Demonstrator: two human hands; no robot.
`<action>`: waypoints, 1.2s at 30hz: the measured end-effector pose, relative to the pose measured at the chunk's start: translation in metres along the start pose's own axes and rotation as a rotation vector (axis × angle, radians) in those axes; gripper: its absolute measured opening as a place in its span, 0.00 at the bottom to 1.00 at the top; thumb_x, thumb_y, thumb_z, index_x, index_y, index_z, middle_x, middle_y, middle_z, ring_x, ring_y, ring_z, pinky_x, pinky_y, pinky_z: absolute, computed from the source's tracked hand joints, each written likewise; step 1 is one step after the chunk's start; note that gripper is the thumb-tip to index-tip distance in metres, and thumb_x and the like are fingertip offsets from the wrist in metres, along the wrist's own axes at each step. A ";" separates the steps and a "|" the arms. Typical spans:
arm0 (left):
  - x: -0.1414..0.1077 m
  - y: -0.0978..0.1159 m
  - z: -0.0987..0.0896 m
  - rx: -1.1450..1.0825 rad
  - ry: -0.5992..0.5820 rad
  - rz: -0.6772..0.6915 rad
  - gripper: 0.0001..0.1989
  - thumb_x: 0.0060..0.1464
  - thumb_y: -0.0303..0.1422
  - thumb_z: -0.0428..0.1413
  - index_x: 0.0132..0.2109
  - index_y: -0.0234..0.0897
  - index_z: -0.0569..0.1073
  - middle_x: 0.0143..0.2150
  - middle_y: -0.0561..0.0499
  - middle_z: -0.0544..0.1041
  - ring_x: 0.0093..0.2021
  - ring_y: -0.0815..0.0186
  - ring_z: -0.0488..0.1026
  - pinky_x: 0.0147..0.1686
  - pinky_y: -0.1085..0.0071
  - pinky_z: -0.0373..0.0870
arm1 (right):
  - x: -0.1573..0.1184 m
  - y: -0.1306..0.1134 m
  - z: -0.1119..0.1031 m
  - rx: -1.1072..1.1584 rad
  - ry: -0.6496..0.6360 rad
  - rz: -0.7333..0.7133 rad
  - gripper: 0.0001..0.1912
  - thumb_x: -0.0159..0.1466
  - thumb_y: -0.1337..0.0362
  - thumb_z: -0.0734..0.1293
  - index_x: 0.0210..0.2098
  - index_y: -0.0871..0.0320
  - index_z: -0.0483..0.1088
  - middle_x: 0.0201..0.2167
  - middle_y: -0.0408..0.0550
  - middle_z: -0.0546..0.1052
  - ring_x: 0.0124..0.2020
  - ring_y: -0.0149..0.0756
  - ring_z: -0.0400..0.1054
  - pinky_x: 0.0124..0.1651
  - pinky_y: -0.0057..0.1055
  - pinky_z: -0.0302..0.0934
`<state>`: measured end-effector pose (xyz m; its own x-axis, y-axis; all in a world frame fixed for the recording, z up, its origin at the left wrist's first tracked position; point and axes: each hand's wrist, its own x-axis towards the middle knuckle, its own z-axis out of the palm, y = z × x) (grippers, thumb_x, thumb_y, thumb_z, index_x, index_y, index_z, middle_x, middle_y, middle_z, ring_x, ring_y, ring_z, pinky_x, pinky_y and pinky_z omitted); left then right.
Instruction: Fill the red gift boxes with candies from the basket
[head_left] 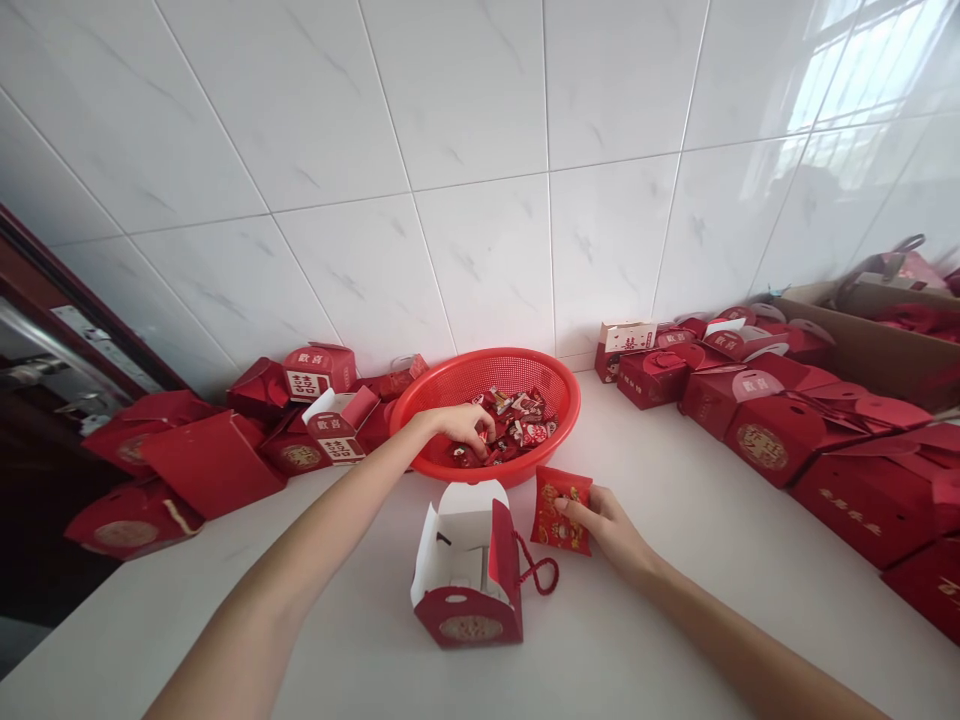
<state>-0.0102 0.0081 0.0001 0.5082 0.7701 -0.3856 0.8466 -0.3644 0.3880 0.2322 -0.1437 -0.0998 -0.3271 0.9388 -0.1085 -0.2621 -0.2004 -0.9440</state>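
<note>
My left hand [466, 428] reaches into a red plastic colander [424, 395], its fingers curled down among the wrapped candies [531, 432]. What its fingertips grip, if anything, is hidden by the hand. Between thumb and fingers, my right hand [600, 515] holds a red packet with gold print [561, 510], just right of the colander's front rim. In front of the colander stands an open red gift box [469, 612] with a white inside. Its flaps are up, and a red cord handle [541, 577] hangs off its right side.
Red gift boxes [202, 460] are piled on the left near a door [45, 400]. More red boxes [772, 440] line the right side, beside a cardboard carton [840, 325]. A white tiled wall [487, 260] rises behind the white tabletop [352, 620].
</note>
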 end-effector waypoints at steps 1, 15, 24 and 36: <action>0.000 -0.001 -0.001 -0.021 0.056 0.021 0.13 0.36 0.36 0.68 0.33 0.40 0.79 0.30 0.54 0.78 0.33 0.62 0.75 0.33 0.72 0.68 | 0.000 0.000 0.000 -0.001 0.000 0.005 0.27 0.50 0.42 0.77 0.35 0.59 0.75 0.34 0.49 0.80 0.36 0.43 0.74 0.41 0.38 0.68; 0.009 -0.005 -0.006 -0.091 0.561 0.044 0.13 0.50 0.38 0.59 0.42 0.39 0.79 0.49 0.45 0.80 0.51 0.54 0.76 0.49 0.64 0.73 | 0.000 0.002 -0.002 -0.010 -0.023 0.005 0.27 0.52 0.42 0.77 0.35 0.60 0.74 0.35 0.49 0.79 0.36 0.41 0.73 0.41 0.36 0.67; 0.005 0.021 0.006 0.148 0.023 -0.031 0.19 0.32 0.39 0.70 0.37 0.41 0.82 0.37 0.48 0.84 0.39 0.53 0.79 0.38 0.68 0.71 | 0.000 -0.002 -0.001 -0.031 -0.019 -0.007 0.26 0.52 0.42 0.76 0.34 0.59 0.74 0.33 0.48 0.79 0.34 0.41 0.72 0.40 0.36 0.66; 0.012 0.021 0.017 0.153 -0.060 -0.025 0.13 0.39 0.35 0.65 0.37 0.43 0.81 0.30 0.53 0.81 0.32 0.59 0.77 0.31 0.71 0.68 | 0.001 0.001 -0.002 -0.046 -0.044 -0.023 0.27 0.53 0.42 0.76 0.35 0.60 0.74 0.34 0.49 0.79 0.35 0.41 0.72 0.39 0.35 0.65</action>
<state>0.0162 0.0008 -0.0102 0.4911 0.7490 -0.4448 0.8711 -0.4241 0.2476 0.2339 -0.1425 -0.1011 -0.3616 0.9295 -0.0735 -0.2285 -0.1647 -0.9595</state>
